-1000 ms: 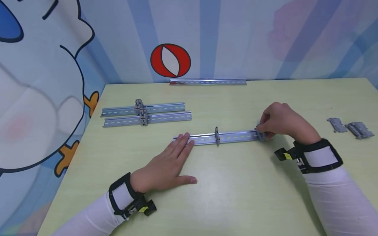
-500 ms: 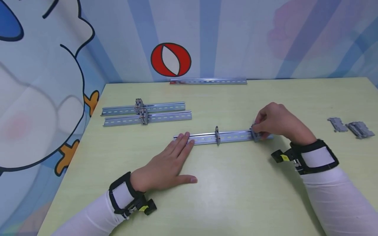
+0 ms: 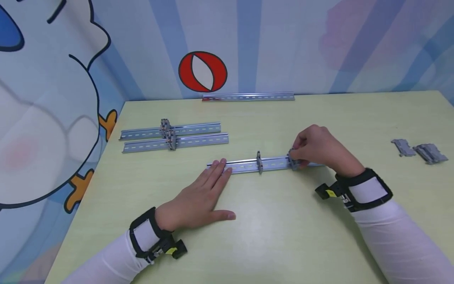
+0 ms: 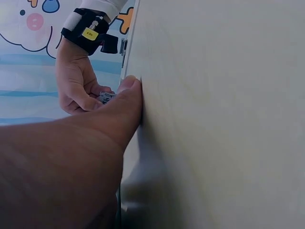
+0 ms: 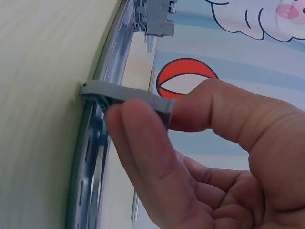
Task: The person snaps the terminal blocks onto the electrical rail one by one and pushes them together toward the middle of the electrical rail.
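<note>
A slotted metal DIN rail (image 3: 273, 163) lies across the middle of the table. My left hand (image 3: 196, 197) is laid flat over its left end, fingers straight and thumb spread. With thumb and fingers my right hand (image 3: 320, 152) pinches a thin grey terminal block (image 5: 126, 93), which stands upright across the rail on its right half. The fingers hide part of this block in the head view. Left of it, a second grey terminal block (image 3: 259, 162) stands upright on the same rail; in the right wrist view that other block (image 5: 155, 16) shows farther along.
Two more DIN rails lie at the back left, the rear one (image 3: 195, 129) and the front one (image 3: 203, 140), each bearing grey blocks. Another rail (image 3: 248, 97) lies along the wall. Several loose grey blocks (image 3: 430, 153) lie flat at the right.
My right hand has slid the pinched terminal block leftward along the rail, in from its right end toward the second block. The left hand stays where it was.
</note>
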`<state>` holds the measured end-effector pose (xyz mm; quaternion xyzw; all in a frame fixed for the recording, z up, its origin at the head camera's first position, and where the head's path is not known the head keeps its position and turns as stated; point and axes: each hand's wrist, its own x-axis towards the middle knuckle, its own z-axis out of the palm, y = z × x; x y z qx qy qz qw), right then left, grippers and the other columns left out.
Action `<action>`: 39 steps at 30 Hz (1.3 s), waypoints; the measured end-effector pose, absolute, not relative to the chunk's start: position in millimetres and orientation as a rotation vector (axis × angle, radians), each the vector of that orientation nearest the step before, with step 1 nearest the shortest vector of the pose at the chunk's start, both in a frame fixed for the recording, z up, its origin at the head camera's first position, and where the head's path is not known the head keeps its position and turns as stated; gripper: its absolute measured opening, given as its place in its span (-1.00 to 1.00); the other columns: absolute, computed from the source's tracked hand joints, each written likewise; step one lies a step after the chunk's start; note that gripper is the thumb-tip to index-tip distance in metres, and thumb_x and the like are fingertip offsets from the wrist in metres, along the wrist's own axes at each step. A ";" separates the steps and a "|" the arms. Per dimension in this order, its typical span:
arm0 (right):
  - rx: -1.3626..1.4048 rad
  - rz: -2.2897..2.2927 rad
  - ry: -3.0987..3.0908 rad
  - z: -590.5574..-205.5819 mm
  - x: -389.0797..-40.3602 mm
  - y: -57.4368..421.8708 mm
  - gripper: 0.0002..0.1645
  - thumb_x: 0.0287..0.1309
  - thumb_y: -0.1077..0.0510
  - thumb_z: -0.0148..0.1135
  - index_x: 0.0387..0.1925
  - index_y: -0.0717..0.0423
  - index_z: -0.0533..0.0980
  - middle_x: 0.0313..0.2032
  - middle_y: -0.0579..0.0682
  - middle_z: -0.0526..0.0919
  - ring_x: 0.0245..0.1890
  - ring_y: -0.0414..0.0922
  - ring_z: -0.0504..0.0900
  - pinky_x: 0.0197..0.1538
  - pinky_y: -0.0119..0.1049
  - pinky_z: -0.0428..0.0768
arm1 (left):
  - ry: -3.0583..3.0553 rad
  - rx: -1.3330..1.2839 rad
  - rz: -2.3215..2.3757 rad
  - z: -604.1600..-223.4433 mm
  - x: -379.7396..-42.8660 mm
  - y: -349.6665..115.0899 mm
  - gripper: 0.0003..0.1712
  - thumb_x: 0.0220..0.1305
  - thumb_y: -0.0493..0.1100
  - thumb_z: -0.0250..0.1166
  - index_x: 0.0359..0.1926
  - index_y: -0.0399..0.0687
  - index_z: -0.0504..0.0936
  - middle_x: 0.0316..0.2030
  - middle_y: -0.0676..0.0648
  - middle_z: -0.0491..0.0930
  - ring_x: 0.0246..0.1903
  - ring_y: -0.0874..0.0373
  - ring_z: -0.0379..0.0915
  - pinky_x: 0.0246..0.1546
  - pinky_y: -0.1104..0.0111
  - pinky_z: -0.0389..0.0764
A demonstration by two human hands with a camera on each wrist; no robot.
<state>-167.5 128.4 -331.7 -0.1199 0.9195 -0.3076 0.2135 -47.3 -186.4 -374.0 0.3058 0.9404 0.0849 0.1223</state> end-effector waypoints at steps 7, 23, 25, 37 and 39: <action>-0.312 -0.934 2.520 -335.0 -165.1 121.0 -0.81 0.09 0.18 0.31 -0.34 0.26 0.64 -0.47 0.01 0.72 -0.56 -0.12 0.72 -0.35 -0.30 0.60 | 2.748 0.899 0.258 -375.7 -47.7 -186.9 0.22 0.21 0.52 0.04 0.54 -0.15 -0.24 0.54 -0.20 -0.39 0.52 -0.07 -0.48 0.48 0.12 -0.18; -0.282 -1.221 2.341 -349.7 -157.0 100.4 -0.77 0.15 0.19 0.29 -0.22 0.29 0.61 -0.38 0.09 0.74 -0.45 -0.04 0.75 -0.28 -0.20 0.70 | 2.759 0.901 0.267 -376.7 -47.6 -187.0 0.23 0.20 0.52 0.05 0.54 -0.16 -0.23 0.54 -0.20 -0.38 0.52 -0.08 -0.47 0.48 0.11 -0.18; -0.296 -1.232 2.313 -350.6 -157.1 99.3 -0.75 0.16 0.16 0.31 -0.20 0.27 0.62 -0.34 0.08 0.75 -0.42 -0.04 0.75 -0.25 -0.21 0.70 | 2.762 0.900 0.260 -377.5 -47.5 -187.3 0.23 0.20 0.53 0.04 0.54 -0.15 -0.24 0.54 -0.19 -0.39 0.52 -0.07 -0.47 0.48 0.12 -0.18; -0.397 -1.284 2.053 -348.5 -162.0 112.5 -0.52 0.12 0.15 0.39 0.04 0.30 0.54 -0.19 0.17 0.73 -0.18 0.05 0.73 -0.05 -0.16 0.67 | 2.756 0.904 0.258 -378.7 -47.3 -188.3 0.23 0.20 0.54 0.01 0.54 -0.14 -0.26 0.54 -0.19 -0.40 0.52 -0.07 -0.49 0.48 0.12 -0.19; -0.397 -1.320 2.028 -350.8 -161.6 111.2 -0.52 0.11 0.19 0.40 0.05 0.32 0.53 -0.18 0.19 0.73 -0.17 0.06 0.73 -0.05 -0.15 0.67 | 2.759 0.902 0.249 -378.9 -47.4 -189.0 0.23 0.20 0.54 0.01 0.55 -0.13 -0.26 0.54 -0.18 -0.41 0.52 -0.06 -0.49 0.48 0.13 -0.19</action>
